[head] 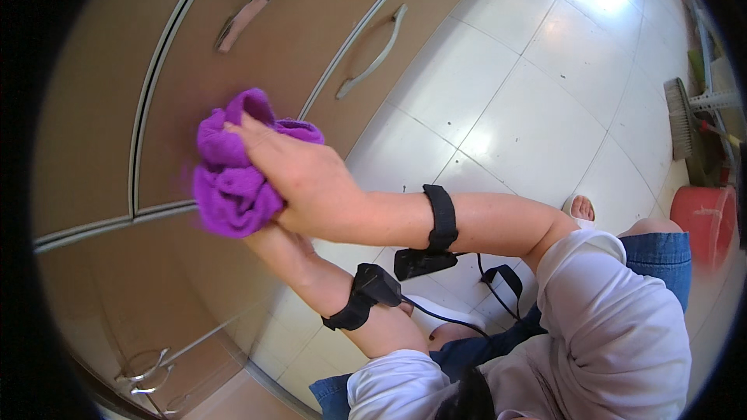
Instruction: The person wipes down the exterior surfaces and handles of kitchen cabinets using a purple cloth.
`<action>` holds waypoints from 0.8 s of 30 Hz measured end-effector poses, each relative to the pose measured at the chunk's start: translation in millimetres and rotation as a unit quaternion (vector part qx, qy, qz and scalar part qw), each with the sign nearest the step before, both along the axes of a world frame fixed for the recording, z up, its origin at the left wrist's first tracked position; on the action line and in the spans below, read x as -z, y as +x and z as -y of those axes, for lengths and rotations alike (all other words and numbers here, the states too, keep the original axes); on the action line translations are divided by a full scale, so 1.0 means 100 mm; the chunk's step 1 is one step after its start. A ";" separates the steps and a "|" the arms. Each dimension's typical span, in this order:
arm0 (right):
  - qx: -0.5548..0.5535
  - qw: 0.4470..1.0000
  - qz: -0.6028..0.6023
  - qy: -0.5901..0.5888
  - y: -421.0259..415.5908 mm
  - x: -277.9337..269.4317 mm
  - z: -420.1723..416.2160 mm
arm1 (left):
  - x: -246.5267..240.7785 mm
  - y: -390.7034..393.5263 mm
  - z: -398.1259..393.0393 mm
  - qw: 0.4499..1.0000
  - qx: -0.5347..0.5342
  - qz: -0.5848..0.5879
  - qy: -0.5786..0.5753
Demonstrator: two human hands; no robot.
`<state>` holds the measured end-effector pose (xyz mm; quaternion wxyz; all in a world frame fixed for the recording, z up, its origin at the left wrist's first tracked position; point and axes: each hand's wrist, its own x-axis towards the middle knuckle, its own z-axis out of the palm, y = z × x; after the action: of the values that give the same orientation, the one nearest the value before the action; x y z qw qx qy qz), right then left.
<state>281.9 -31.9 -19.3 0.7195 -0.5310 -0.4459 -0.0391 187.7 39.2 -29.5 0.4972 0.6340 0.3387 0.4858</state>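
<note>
A bunched purple cloth (pixel 233 186) lies against the brown glossy cabinet front (pixel 192 76), where metal trim strips meet. My right hand (pixel 303 172) grips it from the near side, thumb and fingers sunk in the folds. Just below, my left hand (pixel 280 242) reaches up to the cloth's lower edge. Its fingers are hidden behind the cloth and my right hand, so their hold cannot be made out. Both forearms wear black straps with small black boxes; the upper strap (pixel 442 219) is on the right arm, the lower strap (pixel 353 309) on the left.
A bow handle (pixel 379 55) and a long shiny handle (pixel 257 3) sit on the cabinet fronts. White floor tiles (pixel 513 111) extend to the right. By the far wall are a broom (pixel 678 119) and a red bucket (pixel 700 224). A black cable (pixel 446 318) hangs beneath the arms.
</note>
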 end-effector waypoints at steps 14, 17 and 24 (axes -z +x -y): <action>0.383 0.921 -0.009 -0.065 1.97 1.11 -0.04 | 0.18 1.20 0.75 0.960 0.237 -0.126 -0.077; 0.280 0.947 -0.155 -0.022 2.24 1.32 -0.06 | 0.28 1.17 0.68 0.958 0.235 -0.139 -0.084; 0.143 0.850 -0.506 -0.038 3.24 1.82 0.20 | 0.44 1.21 0.67 0.947 0.245 -0.186 -0.088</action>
<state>606.1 -52.3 -201.4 0.8111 -0.5623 0.0600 0.1494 308.8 -28.3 -73.6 0.5829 0.7305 0.3005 0.1904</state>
